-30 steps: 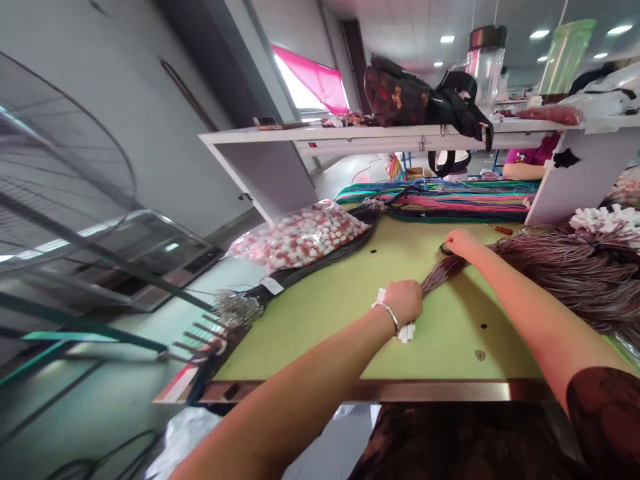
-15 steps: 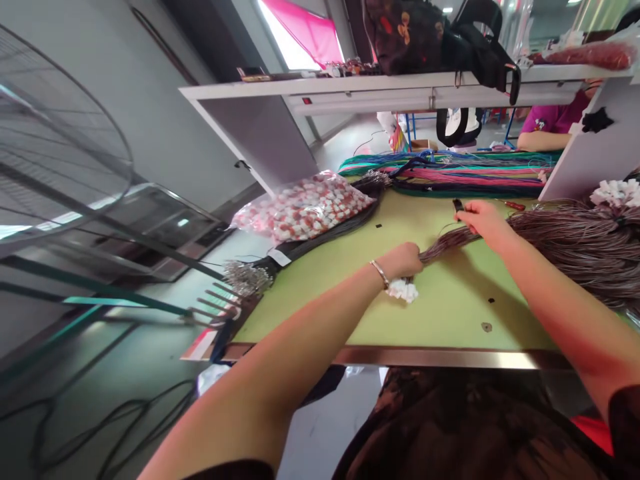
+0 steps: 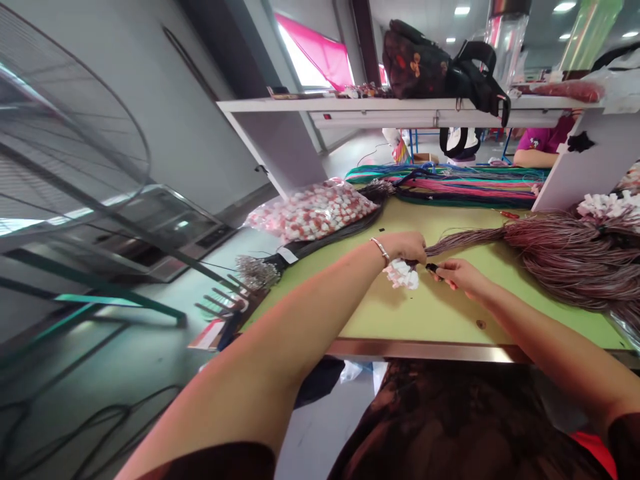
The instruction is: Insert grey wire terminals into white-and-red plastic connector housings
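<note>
My left hand [image 3: 407, 245] is closed around the end of a thin bundle of brown-purple cords [image 3: 465, 237], with a cluster of white tags [image 3: 403, 275] hanging just below the fist. A silver bracelet sits on that wrist. My right hand [image 3: 457, 273] is close beside it, pinching a small black piece [image 3: 431, 268] at the bundle's end. The cords run right across the green table [image 3: 450, 307] into a large heap of the same cords [image 3: 575, 257].
A bag of red and white pieces [image 3: 315, 212] and a black cord bundle [image 3: 300, 250] lie at the left. Coloured cords [image 3: 450, 183] lie at the back under a white shelf [image 3: 400, 107] bearing dark bags [image 3: 425, 67]. Another person's arm [image 3: 533, 158] rests far right. A fan guard [image 3: 70, 140] stands left.
My right hand has come back from farther along the cords to right beside my left fist, now pinching the small black piece. My left hand still grips the bundle's end.
</note>
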Tool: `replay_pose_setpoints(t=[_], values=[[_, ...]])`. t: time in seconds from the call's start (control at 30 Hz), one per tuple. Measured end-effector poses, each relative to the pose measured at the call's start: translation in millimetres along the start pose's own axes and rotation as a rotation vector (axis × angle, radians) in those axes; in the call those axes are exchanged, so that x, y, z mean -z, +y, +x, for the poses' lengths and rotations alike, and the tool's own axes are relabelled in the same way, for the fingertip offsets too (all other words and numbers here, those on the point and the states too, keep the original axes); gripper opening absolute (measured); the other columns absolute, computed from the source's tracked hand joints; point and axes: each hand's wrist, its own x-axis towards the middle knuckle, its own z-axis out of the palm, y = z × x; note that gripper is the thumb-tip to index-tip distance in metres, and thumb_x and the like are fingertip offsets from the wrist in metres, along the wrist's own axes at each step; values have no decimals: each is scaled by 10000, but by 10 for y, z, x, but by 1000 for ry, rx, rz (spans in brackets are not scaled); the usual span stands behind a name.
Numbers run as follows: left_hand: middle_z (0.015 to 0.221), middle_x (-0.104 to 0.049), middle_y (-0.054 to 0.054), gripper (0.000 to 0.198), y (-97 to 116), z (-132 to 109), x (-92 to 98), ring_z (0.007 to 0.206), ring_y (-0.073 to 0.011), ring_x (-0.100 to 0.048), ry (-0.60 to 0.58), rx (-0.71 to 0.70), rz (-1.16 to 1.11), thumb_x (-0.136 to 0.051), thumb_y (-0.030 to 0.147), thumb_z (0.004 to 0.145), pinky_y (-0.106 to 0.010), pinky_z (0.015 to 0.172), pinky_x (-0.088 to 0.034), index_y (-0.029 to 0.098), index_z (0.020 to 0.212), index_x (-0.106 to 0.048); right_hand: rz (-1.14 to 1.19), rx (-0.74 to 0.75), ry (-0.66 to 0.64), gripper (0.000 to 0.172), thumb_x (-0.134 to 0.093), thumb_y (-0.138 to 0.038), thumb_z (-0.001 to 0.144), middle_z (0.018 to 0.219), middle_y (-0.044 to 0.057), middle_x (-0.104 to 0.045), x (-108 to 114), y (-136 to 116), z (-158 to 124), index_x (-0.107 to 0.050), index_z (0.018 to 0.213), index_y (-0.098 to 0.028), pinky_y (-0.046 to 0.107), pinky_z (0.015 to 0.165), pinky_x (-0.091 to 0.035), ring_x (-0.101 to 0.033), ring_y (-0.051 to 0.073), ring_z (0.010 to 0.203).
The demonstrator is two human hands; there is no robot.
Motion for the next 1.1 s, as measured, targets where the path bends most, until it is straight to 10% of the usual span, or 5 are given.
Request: replay_pose_setpoints(t=[0.7, 1.1], values=[[877, -703, -79, 267, -68, -7, -519, 796, -187, -634, 446, -134, 185, -407, 197, 814, -258, 695, -424, 179, 891, -662, 209, 212, 210, 301, -617, -458, 684, 679, 3, -609, -52, -489, -308, -621, 706, -158, 233, 416, -228, -310, 49, 439], [804, -694, -179, 335, -65, -135, -739, 738, -295, -645, 659, -59, 440, -399, 188, 826, -394, 749, -406, 59, 1059, -603, -526, 71, 203, 369, -661, -444, 702, 507, 38, -545, -83, -916, 700, -580, 488, -155, 256, 557, -319, -497, 141, 584]])
